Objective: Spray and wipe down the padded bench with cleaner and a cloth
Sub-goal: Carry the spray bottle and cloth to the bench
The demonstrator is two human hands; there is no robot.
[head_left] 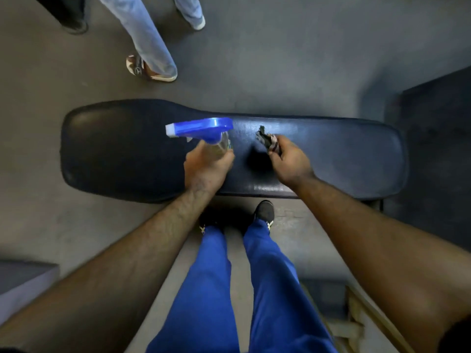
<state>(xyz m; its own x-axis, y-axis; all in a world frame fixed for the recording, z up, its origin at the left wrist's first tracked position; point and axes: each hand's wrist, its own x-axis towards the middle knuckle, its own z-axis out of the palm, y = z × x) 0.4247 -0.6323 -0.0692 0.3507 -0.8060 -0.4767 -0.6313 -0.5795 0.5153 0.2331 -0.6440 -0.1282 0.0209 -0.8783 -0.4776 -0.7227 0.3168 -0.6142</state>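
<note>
A long dark padded bench (114, 149) lies crosswise in front of me, wider at its left end. My left hand (206, 166) grips a clear spray bottle (204, 131) with a blue trigger head, its white nozzle pointing left over the bench's middle. Just to the right, my right hand (290, 161) holds a small dark bunched cloth (267, 140) a little above the pad. The pad shows a faint wet sheen near the cloth.
Another person's legs in light trousers (150, 47) and sandals stand on the grey floor beyond the bench. A dark block (438, 149) sits at the right end. A grey platform (23, 281) is at the lower left, wooden slats (356, 319) at the lower right.
</note>
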